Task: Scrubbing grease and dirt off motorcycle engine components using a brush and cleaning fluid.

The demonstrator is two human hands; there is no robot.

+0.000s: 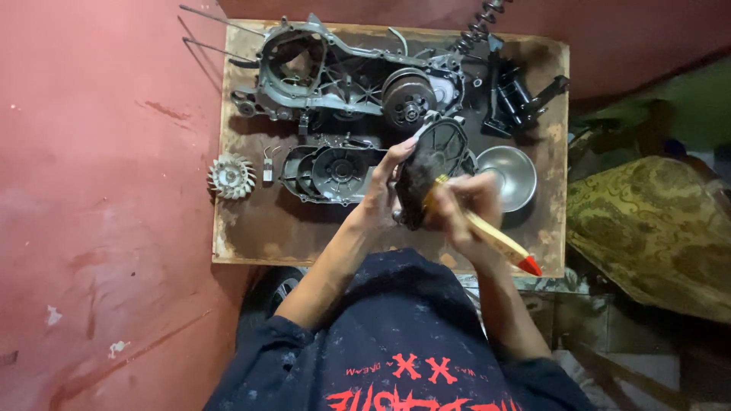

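Fingers of the left hand (384,190) clasp a dark round engine cover (434,164), tilted up off the wooden board (251,236). The right hand (464,209) grips a wooden-handled brush (499,242) against that cover. Beyond lie a crankcase (343,72), steel bowl (509,176) and pale fan wheel (231,176). Red-painted floor (99,190) surrounds the board.

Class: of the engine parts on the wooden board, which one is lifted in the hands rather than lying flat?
The dark round cover, tilted up in the left hand.
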